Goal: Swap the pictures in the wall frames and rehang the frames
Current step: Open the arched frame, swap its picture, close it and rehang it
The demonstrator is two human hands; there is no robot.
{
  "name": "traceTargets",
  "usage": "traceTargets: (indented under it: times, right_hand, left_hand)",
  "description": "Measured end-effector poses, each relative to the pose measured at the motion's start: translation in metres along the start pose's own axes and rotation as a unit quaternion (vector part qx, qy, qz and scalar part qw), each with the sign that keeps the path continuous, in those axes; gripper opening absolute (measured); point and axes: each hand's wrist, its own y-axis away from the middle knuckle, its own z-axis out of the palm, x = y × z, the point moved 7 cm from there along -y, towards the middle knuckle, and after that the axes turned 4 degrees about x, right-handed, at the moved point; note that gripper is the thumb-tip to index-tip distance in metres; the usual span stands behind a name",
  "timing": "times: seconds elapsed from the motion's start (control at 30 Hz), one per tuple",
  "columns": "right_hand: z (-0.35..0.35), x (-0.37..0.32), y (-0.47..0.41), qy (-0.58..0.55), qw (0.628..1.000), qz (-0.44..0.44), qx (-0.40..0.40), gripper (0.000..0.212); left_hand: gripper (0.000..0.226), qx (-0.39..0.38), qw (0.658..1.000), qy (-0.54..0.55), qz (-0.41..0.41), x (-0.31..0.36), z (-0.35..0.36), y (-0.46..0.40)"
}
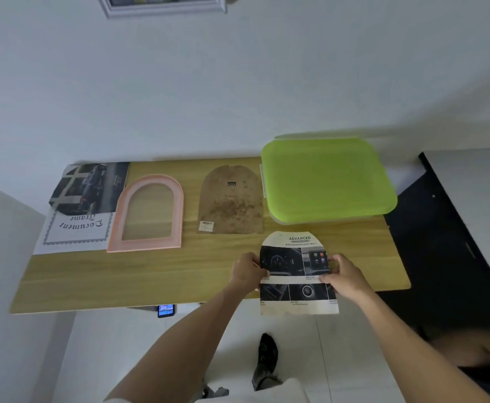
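Observation:
I hold an arch-shaped printed picture (293,251) headed "ADVANCED" over the table's front edge. My left hand (245,271) pinches its left side and my right hand (344,276) pinches its right side. A pink arched frame (115,225) lies flat on the wooden table (150,274), nothing inside it. To its right lies the brown arched backing board (230,202). Left of the frame a dark car picture (88,187) lies over a white "Document Frame" sheet (75,231). A grey frame (162,8) hangs on the wall at the top.
A box with a green lid (325,178) stands at the table's back right. A dark cabinet (456,242) is to the right of the table. A phone (165,310) shows below the table's front edge. One socked foot (267,356) is on the white floor.

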Motion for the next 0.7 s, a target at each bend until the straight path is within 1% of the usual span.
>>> traceTargets:
  times: [0.1,0.2,0.3,0.37,0.43,0.5,0.57,0.63,0.7]
  right_hand:
    - [-0.014,0.010,-0.009,0.014,1.000,0.000,0.026,0.055]
    - [-0.023,0.010,-0.012,0.051,0.996,-0.012,0.065,0.053]
    - [-0.025,0.004,-0.008,0.141,0.984,-0.040,0.101,0.057]
    - [-0.023,-0.001,-0.006,0.192,0.971,-0.074,0.124,0.058]
    - [-0.019,-0.008,-0.004,0.222,0.956,-0.124,0.143,0.057]
    - [-0.011,-0.010,-0.004,0.252,0.943,-0.169,0.138,0.056]
    - [-0.004,-0.010,-0.006,0.266,0.935,-0.197,0.129,0.055]
    - [-0.002,-0.011,-0.006,0.273,0.933,-0.199,0.126,0.055]
    - [-0.002,-0.011,-0.009,0.278,0.932,-0.198,0.125,0.056]
  left_hand:
    - [0.023,0.023,1.000,-0.009,0.013,0.011,0.016,-0.007]
    - [0.041,0.053,0.998,-0.033,0.029,0.016,0.024,-0.012]
    - [0.048,0.080,0.987,-0.117,0.080,0.029,0.026,-0.001]
    - [0.049,0.092,0.967,-0.202,0.126,0.036,0.027,0.004]
    - [0.051,0.089,0.937,-0.285,0.180,0.041,0.033,0.010]
    - [0.058,0.071,0.903,-0.347,0.242,0.043,0.044,0.015]
    - [0.065,0.046,0.865,-0.405,0.294,0.042,0.057,0.016]
    - [0.066,0.021,0.841,-0.443,0.309,0.039,0.066,0.016]
    - [0.064,0.014,0.835,-0.454,0.311,0.037,0.070,0.014]
